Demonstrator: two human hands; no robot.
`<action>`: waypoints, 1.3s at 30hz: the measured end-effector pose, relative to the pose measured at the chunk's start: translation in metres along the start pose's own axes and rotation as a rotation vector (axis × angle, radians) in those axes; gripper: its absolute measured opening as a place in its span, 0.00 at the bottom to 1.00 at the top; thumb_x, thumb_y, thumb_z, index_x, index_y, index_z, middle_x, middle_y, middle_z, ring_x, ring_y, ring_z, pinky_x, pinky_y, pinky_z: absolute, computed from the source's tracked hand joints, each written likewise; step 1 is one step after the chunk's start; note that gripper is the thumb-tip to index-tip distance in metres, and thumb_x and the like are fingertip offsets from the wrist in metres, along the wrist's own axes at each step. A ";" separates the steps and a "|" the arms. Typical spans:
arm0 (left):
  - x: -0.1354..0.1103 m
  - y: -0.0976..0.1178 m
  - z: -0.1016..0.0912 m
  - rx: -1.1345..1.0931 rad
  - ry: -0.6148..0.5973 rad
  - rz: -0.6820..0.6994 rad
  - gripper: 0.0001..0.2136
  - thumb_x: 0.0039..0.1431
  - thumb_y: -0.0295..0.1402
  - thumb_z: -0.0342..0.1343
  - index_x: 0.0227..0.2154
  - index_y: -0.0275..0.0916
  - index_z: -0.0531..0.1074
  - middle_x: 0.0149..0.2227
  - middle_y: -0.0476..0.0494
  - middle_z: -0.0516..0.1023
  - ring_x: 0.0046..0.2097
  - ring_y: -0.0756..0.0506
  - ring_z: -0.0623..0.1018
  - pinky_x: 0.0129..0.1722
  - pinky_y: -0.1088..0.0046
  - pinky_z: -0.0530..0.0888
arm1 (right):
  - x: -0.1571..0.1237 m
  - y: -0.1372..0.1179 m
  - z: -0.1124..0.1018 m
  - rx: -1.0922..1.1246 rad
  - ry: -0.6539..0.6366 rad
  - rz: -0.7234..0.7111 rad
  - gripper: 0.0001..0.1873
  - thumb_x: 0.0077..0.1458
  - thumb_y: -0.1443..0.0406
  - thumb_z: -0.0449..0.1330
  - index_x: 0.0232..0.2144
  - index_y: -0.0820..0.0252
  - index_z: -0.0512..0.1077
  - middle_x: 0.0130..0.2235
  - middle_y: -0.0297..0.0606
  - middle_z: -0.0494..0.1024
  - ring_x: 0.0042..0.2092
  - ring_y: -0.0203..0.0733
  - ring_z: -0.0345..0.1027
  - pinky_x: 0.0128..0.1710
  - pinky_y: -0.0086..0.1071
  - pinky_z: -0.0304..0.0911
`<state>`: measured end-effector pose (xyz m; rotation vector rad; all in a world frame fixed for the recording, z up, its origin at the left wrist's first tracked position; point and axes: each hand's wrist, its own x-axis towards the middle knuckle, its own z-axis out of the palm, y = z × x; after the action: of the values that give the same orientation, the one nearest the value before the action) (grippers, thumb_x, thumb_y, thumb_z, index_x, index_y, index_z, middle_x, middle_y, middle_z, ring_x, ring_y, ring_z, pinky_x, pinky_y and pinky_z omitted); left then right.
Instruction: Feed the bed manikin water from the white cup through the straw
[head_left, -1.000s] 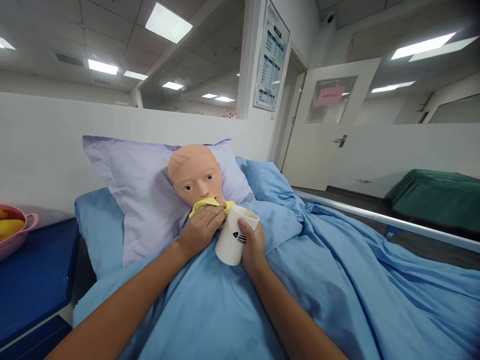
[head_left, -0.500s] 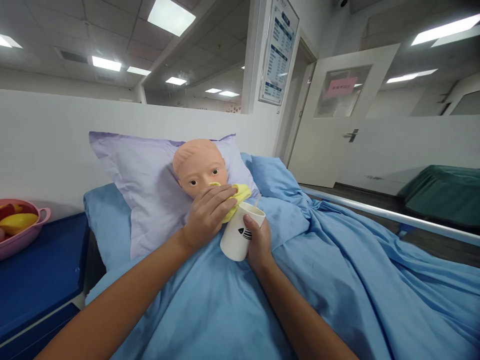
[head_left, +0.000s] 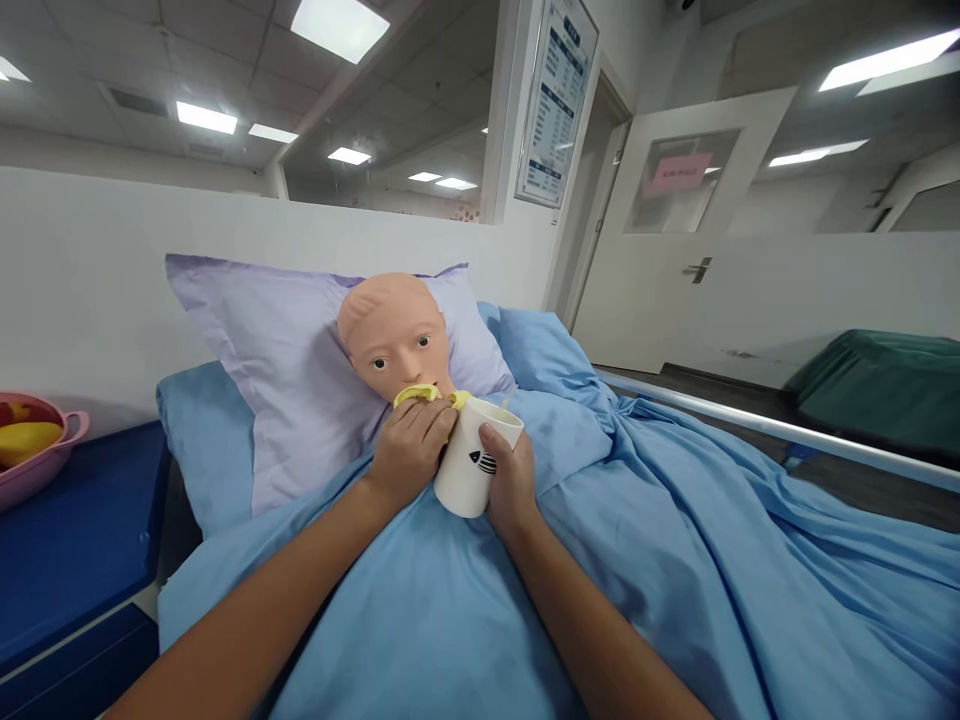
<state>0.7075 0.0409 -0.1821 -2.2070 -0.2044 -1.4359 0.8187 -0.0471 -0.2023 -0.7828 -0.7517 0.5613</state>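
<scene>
A training manikin's head (head_left: pixel 394 335) rests on a lilac pillow (head_left: pixel 285 360) in a bed under a blue sheet (head_left: pixel 637 560). My left hand (head_left: pixel 409 450) is closed on a yellow cloth (head_left: pixel 421 394) and holds it against the manikin's chin and mouth. My right hand (head_left: pixel 508 478) grips a white cup (head_left: pixel 469 462) with a small black fish mark, tilted slightly, just right of the cloth. A thin straw or stick pokes out at the cup's rim.
A blue bedside cabinet (head_left: pixel 67 550) stands at the left with a pink bowl (head_left: pixel 34 455) of yellow and red fruit. A metal bed rail (head_left: pixel 780 430) runs along the right side. Beyond it are a green-covered bed (head_left: pixel 877 385) and a white door (head_left: pixel 660 230).
My left hand brought the yellow cloth down from the manikin's mouth and cheek to its chin. The cup stayed beside it in my right hand.
</scene>
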 end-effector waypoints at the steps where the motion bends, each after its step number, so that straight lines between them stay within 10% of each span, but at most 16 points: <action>1: -0.002 0.000 0.000 -0.012 0.006 -0.016 0.10 0.64 0.24 0.50 0.47 0.37 0.69 0.45 0.39 0.81 0.46 0.44 0.80 0.50 0.63 0.74 | 0.000 -0.001 0.001 0.009 0.009 0.014 0.22 0.47 0.52 0.68 0.42 0.58 0.73 0.37 0.37 0.80 0.36 0.43 0.74 0.37 0.38 0.71; 18: 0.010 -0.016 -0.004 -0.030 0.073 0.102 0.10 0.63 0.24 0.51 0.46 0.40 0.68 0.50 0.39 0.80 0.55 0.44 0.77 0.55 0.61 0.73 | 0.000 0.001 -0.002 -0.018 -0.005 0.018 0.23 0.47 0.51 0.68 0.41 0.57 0.73 0.35 0.36 0.78 0.33 0.42 0.71 0.34 0.36 0.69; 29: -0.023 0.003 -0.005 -0.173 0.039 -0.166 0.10 0.64 0.22 0.48 0.44 0.39 0.68 0.43 0.40 0.80 0.46 0.46 0.78 0.46 0.65 0.76 | -0.001 0.003 -0.003 -0.049 0.018 0.027 0.24 0.46 0.51 0.70 0.42 0.57 0.73 0.37 0.36 0.79 0.36 0.43 0.72 0.37 0.36 0.68; 39: 0.002 -0.010 0.002 -0.129 0.077 0.025 0.11 0.63 0.24 0.53 0.48 0.39 0.68 0.52 0.37 0.78 0.59 0.43 0.74 0.58 0.60 0.73 | 0.000 0.002 -0.003 -0.057 -0.007 -0.003 0.24 0.47 0.51 0.68 0.42 0.58 0.73 0.37 0.37 0.79 0.37 0.45 0.72 0.39 0.39 0.68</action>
<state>0.7057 0.0505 -0.1773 -2.2424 -0.0592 -1.5571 0.8206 -0.0472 -0.2051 -0.8327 -0.7780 0.5422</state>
